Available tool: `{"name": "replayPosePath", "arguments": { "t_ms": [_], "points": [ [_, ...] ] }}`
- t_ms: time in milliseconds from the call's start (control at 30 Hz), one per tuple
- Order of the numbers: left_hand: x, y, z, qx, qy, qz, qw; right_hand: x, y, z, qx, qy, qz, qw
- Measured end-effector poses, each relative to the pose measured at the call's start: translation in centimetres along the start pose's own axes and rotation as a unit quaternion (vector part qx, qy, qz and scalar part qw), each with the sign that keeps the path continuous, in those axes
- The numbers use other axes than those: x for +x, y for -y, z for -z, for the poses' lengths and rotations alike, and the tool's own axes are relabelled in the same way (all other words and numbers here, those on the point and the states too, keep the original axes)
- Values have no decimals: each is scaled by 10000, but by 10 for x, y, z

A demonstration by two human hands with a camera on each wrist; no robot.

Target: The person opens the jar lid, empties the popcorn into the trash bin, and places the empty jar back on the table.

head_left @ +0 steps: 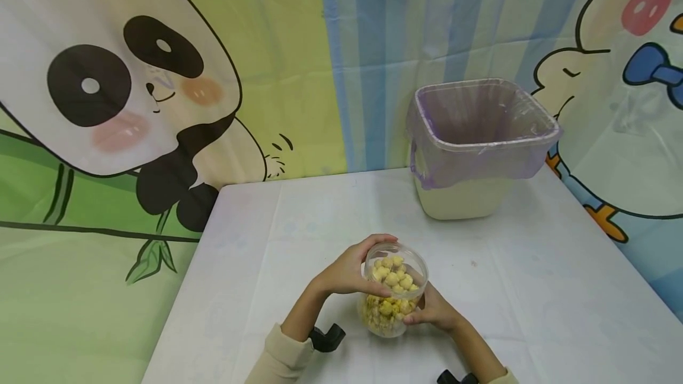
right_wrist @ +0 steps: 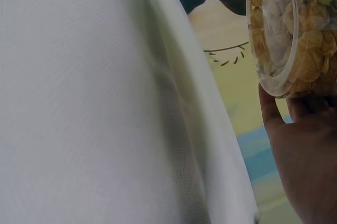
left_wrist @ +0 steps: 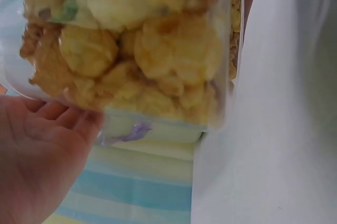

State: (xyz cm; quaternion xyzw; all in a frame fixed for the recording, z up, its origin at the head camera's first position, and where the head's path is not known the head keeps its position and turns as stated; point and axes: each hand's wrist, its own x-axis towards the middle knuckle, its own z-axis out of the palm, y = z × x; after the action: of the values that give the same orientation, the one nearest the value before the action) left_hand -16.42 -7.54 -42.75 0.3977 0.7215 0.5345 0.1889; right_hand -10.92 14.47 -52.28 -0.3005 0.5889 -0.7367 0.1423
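Note:
A clear plastic jar (head_left: 388,307) of yellow popcorn (head_left: 393,274) is between my two hands, over the white table. My left hand (head_left: 349,268) grips it near the upper rim, thumb on the near side and fingers around the far side. Lower down, my right hand (head_left: 434,311) holds the right side, its thumb showing in front. The left wrist view shows the jar (left_wrist: 131,50) close up, with the left hand (left_wrist: 42,150) against it. In the right wrist view, the right hand (right_wrist: 310,155) lies against the jar (right_wrist: 310,40). Whether a transparent lid covers the top, I cannot tell.
A cream bin (head_left: 461,197) lined with a translucent purple bag (head_left: 480,162) stands at the table's back right. The white tabletop (head_left: 299,224) borders a cloth backdrop (head_left: 288,64) with cartoon animals. Dark wrist mounts (head_left: 327,338) sit on both forearms.

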Motion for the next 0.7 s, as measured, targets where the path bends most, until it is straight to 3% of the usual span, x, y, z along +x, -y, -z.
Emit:
{"name": "replayPosePath", "arguments": {
  "t_ms": [200,367,533,600,700],
  "points": [
    [0,-1,-3,468,-154,29,9988,1,-1,1,-48,-72,-50,9999],
    [3,5,6,-445,316,-560,9969,0,3,2,-112,-74,-65,9999],
    [10,18,17,-1698,1247,-966,9728,-3,4,2,-114,40,-228,9997],
    [13,22,19,-1923,1591,-1016,9630,-3,3,2,-91,138,-321,9993],
    [17,25,20,-1953,1956,-1067,9551,-3,2,1,-74,233,-421,9988]
  ]
}}
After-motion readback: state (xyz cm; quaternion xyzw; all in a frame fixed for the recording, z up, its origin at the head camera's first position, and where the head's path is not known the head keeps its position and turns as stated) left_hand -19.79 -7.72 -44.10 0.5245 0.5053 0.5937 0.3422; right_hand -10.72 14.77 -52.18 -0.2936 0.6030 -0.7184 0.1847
